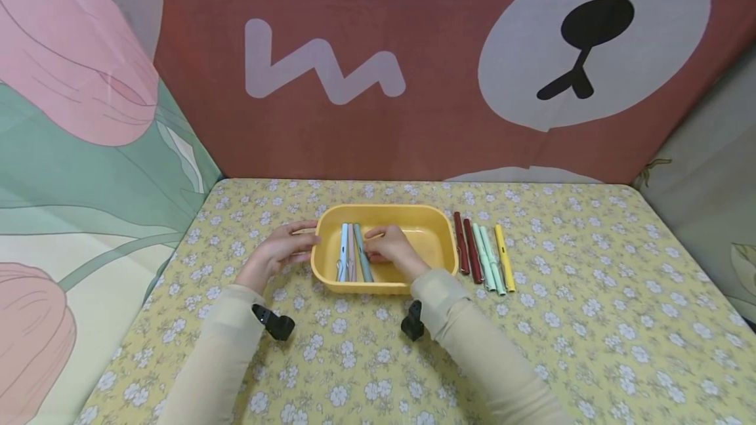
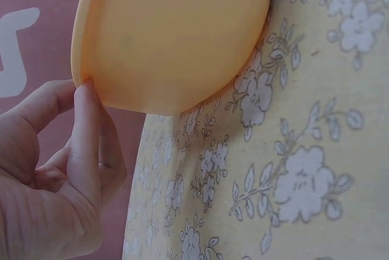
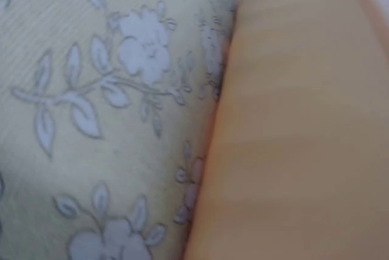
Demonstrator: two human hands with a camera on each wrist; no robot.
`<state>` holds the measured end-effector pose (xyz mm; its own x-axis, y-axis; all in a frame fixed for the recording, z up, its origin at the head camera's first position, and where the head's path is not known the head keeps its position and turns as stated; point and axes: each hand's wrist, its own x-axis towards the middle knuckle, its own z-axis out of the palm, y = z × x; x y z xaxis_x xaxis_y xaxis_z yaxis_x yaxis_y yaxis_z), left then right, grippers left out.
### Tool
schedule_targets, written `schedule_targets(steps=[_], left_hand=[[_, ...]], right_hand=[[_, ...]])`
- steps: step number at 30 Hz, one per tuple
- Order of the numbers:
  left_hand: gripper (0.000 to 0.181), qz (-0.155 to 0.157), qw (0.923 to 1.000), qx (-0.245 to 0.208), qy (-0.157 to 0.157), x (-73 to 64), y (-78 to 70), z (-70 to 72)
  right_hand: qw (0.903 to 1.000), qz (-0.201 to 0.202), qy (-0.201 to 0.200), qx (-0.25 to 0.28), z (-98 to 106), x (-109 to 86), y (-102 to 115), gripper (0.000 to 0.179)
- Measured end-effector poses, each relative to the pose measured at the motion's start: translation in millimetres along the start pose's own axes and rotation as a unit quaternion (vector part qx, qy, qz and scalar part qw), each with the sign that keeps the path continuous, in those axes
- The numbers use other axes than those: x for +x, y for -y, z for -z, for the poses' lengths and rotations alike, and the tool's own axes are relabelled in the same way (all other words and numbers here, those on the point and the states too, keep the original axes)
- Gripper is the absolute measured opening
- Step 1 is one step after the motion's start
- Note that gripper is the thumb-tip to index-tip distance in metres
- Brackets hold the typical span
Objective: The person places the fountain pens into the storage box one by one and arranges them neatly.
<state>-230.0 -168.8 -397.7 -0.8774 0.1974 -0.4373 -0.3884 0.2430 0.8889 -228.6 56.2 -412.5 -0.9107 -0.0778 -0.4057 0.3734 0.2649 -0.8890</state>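
A yellow plastic tray (image 1: 431, 216) with rounded corners stands on the table. My left hand (image 1: 287, 246) is at its left end, thumb and finger pinching the rim, as the left wrist view shows up close. Inside the tray's left half lie a light blue pen (image 1: 343, 251), a pinkish pen (image 1: 352, 253) and a blue-grey pen (image 1: 363, 252), side by side. My right hand (image 1: 394, 248) reaches into the tray, its bent fingers right beside the blue-grey pen. In the right wrist view only the tray's outer wall (image 3: 298, 126) and tablecloth show; the fingers are hidden.
Right of the tray lie two dark red pens (image 1: 472, 251), two mint green pens (image 1: 484, 258) and a yellow pen (image 1: 504, 258), roughly parallel. A floral tablecloth (image 1: 590, 320) covers the table. Printed fabric (image 1: 437, 117) hangs behind its back edge.
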Motion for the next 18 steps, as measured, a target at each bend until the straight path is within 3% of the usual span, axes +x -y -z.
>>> schedule_targets(steps=[8, 18], left_hand=[[0.058, 0.001, 1.0000, -0.003, 0.001, -0.4, 0.2, 0.6], [0.060, 0.002, 0.9999, -0.012, 0.007, 0.5, 0.4, 0.9]], right_hand=[[0.9997, 0.009, 0.016, 0.017, 18, -5.0, 11, 0.033], [0.9988, 0.035, 0.033, 0.005, 63, -22.0, 30, 0.043]])
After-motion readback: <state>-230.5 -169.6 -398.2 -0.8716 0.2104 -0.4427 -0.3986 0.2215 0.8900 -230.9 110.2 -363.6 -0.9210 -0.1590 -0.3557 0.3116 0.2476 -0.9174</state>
